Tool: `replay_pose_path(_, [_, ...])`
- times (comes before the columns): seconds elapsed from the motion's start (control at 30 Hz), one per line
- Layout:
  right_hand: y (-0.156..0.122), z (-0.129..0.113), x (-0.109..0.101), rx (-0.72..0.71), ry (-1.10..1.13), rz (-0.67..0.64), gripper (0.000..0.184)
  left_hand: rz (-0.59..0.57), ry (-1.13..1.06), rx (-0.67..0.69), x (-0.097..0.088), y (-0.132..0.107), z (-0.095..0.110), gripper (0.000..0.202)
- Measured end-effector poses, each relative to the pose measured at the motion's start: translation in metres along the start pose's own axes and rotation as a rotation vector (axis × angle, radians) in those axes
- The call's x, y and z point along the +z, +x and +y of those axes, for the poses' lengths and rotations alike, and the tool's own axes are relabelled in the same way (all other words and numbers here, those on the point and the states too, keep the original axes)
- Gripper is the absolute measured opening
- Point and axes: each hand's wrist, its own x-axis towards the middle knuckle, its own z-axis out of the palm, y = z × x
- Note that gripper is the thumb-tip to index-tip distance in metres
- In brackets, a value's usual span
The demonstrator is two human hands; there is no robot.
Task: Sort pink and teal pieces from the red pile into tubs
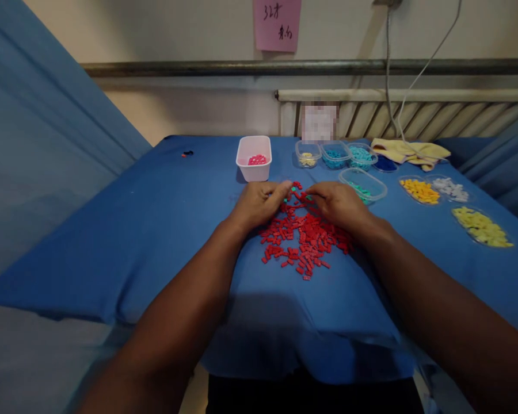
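Note:
A heap of small red pieces (304, 238) lies on the blue cloth (155, 230) in front of me. My left hand (259, 202) rests at the heap's far left edge, fingers curled over a few pieces. My right hand (339, 204) sits at the far right edge, fingertips down among the red pieces. The two hands nearly meet at the top of the heap. Whether either hand pinches a piece is hidden by the fingers. A white tub (254, 157) holding a few pink-red pieces stands just beyond my left hand.
Clear tubs of yellow (308, 154), blue (334, 155) and teal (361, 156) pieces line the back. A tub with green bits (363, 185) sits near my right hand. Dishes of orange (419, 191), white (450, 188) and yellow (481, 227) pieces lie right. A yellow cloth (408, 151) lies behind.

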Motion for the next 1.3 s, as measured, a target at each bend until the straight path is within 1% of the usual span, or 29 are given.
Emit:
replay_pose_path(0.03, [0.004,-0.002,0.004,0.015,-0.007,-0.049,0.033,0.095,-0.037,-0.008,0.001,0.003,-0.005,0.064])
replay_pose_path(0.1, [0.009,-0.003,0.009,0.043,-0.017,-0.11,0.031,0.216,-0.087,-0.017,0.003,0.009,-0.017,0.067])
replay_pose_path(0.13, [0.011,-0.003,0.01,0.055,-0.022,-0.125,0.03,0.254,-0.113,-0.038,0.004,0.012,-0.023,0.069])
replay_pose_path(0.2, [0.013,-0.002,0.01,0.082,-0.036,-0.143,0.031,0.287,-0.154,-0.095,0.005,0.018,-0.036,0.073])
replay_pose_path(0.3, [0.012,-0.001,0.006,0.13,-0.059,-0.175,0.033,0.287,-0.176,-0.147,0.007,0.024,-0.049,0.075])
replay_pose_path(0.4, [0.011,-0.003,0.003,0.14,-0.082,-0.209,0.035,0.274,-0.17,-0.153,0.009,0.025,-0.055,0.07])
replay_pose_path(0.5, [0.01,-0.006,0.001,0.149,-0.124,-0.226,0.036,0.274,-0.181,-0.153,0.012,0.025,-0.057,0.067])
replay_pose_path(0.63, [0.01,-0.01,0.001,0.172,-0.2,-0.251,0.039,0.305,-0.241,-0.156,0.012,0.027,-0.058,0.066])
replay_pose_path(0.77, [0.015,-0.012,-0.001,0.144,-0.247,-0.311,0.04,0.412,-0.374,-0.226,0.01,0.032,-0.059,0.07])
replay_pose_path(0.83, [0.021,-0.014,-0.004,0.128,-0.274,-0.364,0.04,0.442,-0.395,-0.27,0.01,0.033,-0.06,0.072])
replay_pose_path(0.93, [0.031,-0.021,-0.008,0.142,-0.333,-0.432,0.039,0.43,-0.392,-0.279,0.011,0.033,-0.06,0.075])
replay_pose_path(1.03, [0.035,-0.027,-0.009,0.172,-0.394,-0.446,0.038,0.423,-0.399,-0.25,0.012,0.031,-0.06,0.075])
replay_pose_path(1.13, [0.035,-0.029,-0.01,0.168,-0.378,-0.448,0.039,0.407,-0.394,-0.229,0.013,0.031,-0.06,0.075])
replay_pose_path(1.23, [0.034,-0.027,-0.013,0.125,-0.296,-0.453,0.041,0.389,-0.37,-0.238,0.013,0.031,-0.06,0.074])
replay_pose_path(1.3, [0.035,-0.025,-0.014,0.088,-0.236,-0.451,0.038,0.382,-0.364,-0.243,0.014,0.032,-0.062,0.073])
